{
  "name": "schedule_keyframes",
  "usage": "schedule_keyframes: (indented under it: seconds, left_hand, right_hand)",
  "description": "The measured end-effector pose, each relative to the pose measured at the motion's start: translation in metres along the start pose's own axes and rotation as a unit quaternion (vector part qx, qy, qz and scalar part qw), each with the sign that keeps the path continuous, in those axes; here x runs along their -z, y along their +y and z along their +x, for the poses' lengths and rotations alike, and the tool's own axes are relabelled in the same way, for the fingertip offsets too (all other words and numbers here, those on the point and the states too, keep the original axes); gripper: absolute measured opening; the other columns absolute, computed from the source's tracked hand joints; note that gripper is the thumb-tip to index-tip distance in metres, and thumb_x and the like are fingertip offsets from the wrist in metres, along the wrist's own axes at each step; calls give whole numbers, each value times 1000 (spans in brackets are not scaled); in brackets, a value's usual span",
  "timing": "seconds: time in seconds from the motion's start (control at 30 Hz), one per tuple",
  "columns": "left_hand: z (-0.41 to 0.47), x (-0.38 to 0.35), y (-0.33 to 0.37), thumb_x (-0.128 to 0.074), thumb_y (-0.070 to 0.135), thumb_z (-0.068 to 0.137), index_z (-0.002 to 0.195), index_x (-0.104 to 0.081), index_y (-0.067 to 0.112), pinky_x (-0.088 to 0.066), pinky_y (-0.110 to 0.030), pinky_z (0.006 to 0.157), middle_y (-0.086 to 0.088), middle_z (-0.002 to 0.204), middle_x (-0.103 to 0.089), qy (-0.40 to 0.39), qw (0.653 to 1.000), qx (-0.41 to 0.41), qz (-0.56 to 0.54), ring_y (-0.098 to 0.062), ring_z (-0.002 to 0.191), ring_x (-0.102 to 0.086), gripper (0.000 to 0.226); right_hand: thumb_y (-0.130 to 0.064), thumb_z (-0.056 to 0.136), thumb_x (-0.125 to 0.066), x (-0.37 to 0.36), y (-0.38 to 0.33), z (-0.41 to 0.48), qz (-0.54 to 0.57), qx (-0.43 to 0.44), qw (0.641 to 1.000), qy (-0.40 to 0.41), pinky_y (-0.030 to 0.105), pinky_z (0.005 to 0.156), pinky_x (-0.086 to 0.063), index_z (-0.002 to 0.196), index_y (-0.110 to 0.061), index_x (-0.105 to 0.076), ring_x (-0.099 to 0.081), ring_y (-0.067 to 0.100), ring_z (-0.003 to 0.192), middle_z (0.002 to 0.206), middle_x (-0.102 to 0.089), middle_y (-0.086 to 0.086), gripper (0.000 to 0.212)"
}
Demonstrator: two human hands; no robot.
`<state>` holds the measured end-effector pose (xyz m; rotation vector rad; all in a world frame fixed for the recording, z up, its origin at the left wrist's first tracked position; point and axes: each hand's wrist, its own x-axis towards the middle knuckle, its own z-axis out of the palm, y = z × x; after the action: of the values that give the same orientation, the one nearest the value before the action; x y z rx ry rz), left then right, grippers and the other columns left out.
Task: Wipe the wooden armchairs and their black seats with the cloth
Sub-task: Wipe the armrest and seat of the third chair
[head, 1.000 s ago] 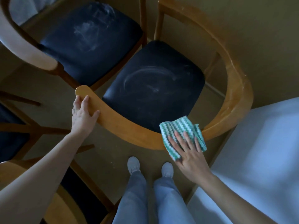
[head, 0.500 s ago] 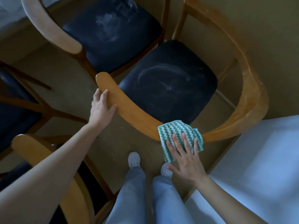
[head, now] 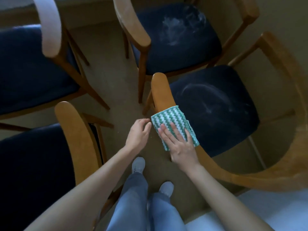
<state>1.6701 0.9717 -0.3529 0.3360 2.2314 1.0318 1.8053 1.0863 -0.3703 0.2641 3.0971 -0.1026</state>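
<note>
Two hands low over the curved wooden rail (head: 162, 90) of the nearest armchair. Presses the green-and-white zigzag cloth (head: 171, 116) onto that rail with the right hand (head: 179, 144), palm flat, fingers straight and slightly spread. Cloth draped over the rail just short of its rounded end, beside the black seat (head: 215, 105). Holds the left hand (head: 138, 132) just beside the cloth's left edge, fingers loosely curled around nothing; cannot tell whether the fingertips touch the fabric. Pale smears across that seat and the far seat (head: 176, 35) behind it. More armchairs to the left. Below, blue jeans (head: 133, 205) and light shoes (head: 138, 164) on the beige floor (head: 116, 77).
</note>
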Motion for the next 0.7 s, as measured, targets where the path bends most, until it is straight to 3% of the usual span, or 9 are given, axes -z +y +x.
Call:
schedule_keyframes:
  seconds: [0.1, 0.17, 0.3, 0.43, 0.57, 0.7]
  left_hand:
    - [-3, 2, -2, -48, 22, 97, 116, -65, 13, -39, -14, 83, 0, 114, -65, 90, 993, 17, -78, -9, 104, -57, 27]
    - [1, 4, 0, -49, 20, 97, 118, -65, 14, -40, -10, 80, 2, 113, -66, 106, 986, 11, -124, -3, 100, -57, 27]
    - [25, 1, 13, -42, 21, 100, 134, -51, 12, -43, -19, 95, 1, 128, -58, 18, 975, 14, -219, -7, 116, -53, 37]
    - [51, -13, 29, -42, 42, 92, 146, -32, 22, -44, -38, 102, 1, 136, -51, -59, 956, 28, -286, -13, 117, -54, 58]
    - [78, -19, 48, -38, 32, 100, 150, -6, 27, -33, -36, 109, -1, 155, -18, -46, 955, 33, -290, -20, 135, -35, 59]
    - [113, -12, 58, -37, 27, 101, 150, -12, 25, -34, -43, 110, -1, 154, -16, -17, 967, 7, -255, -21, 135, -33, 55]
  right_hand:
    - [-3, 75, -63, 0, -10, 40, 34, -23, 999, -4, 45, 108, -23, 146, -23, -27, -23, 18, 142, 152, -31, -5, 82]
    - [-5, 76, -67, 4, -13, 63, 64, -36, 997, -7, 44, 108, -28, 146, -23, -25, -26, 17, 141, 152, -30, -3, 84]
    - [-26, 91, -44, 13, 0, 80, 167, -8, 986, -11, 39, 112, -21, 149, -20, -12, -5, 11, 144, 156, -11, -2, 67]
    - [-33, 96, -35, 20, 16, 63, 246, -93, 964, 23, 33, 114, -15, 148, -23, -14, -5, 10, 145, 156, -6, -5, 57]
    - [-33, 98, -43, 30, 25, 47, 339, -190, 921, -41, 29, 113, -19, 144, -36, -7, -9, -4, 138, 154, -9, -15, 59]
    - [-34, 95, -44, 35, 29, 38, 377, -215, 897, -90, 23, 109, -23, 146, -37, -11, -18, -5, 132, 144, -17, -24, 61]
